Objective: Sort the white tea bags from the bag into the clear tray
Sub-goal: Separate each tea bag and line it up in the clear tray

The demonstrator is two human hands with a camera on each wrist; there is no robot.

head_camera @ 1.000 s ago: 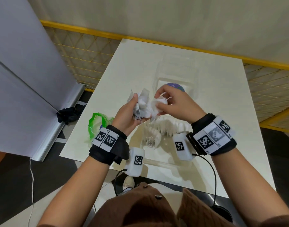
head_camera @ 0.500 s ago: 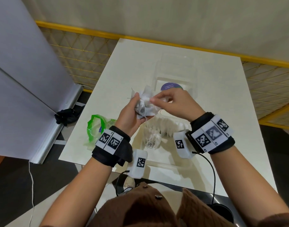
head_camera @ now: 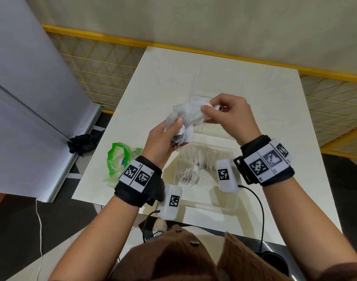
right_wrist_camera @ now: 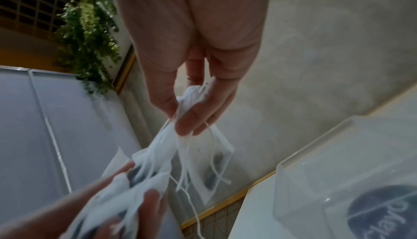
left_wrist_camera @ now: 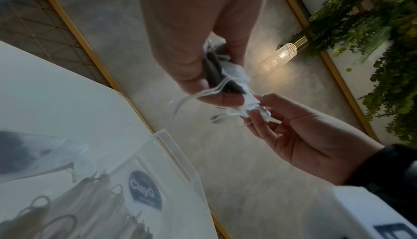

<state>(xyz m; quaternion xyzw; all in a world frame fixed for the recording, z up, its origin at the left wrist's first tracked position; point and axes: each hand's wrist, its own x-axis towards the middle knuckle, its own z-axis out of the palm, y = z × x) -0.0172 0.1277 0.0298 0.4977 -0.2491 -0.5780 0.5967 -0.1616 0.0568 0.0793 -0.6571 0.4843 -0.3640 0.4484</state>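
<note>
My left hand (head_camera: 169,134) grips a bunch of white tea bags (head_camera: 188,116) with loose strings, held above the table. My right hand (head_camera: 220,114) pinches the top of one tea bag (right_wrist_camera: 203,150) in that bunch between thumb and fingers. In the left wrist view the left hand (left_wrist_camera: 216,75) clutches the bunch (left_wrist_camera: 228,77) while the right hand (left_wrist_camera: 293,132) pulls at its end. Below the hands lies the clear tray (head_camera: 204,201), with a row of several tea bags (head_camera: 199,161) standing in it. A green-rimmed plastic bag (head_camera: 120,161) lies left of the tray.
The white table (head_camera: 274,110) ends near my body and at the left. A second clear tray part (head_camera: 216,78) with a dark round label (right_wrist_camera: 383,210) sits farther back. A black cable (head_camera: 258,207) runs from the right wrist unit. A grey panel (head_camera: 21,98) stands left.
Both hands rose and shifted slightly away from me with the bunch. My right hand moved from beside the bunch to pinching a single bag at its top.
</note>
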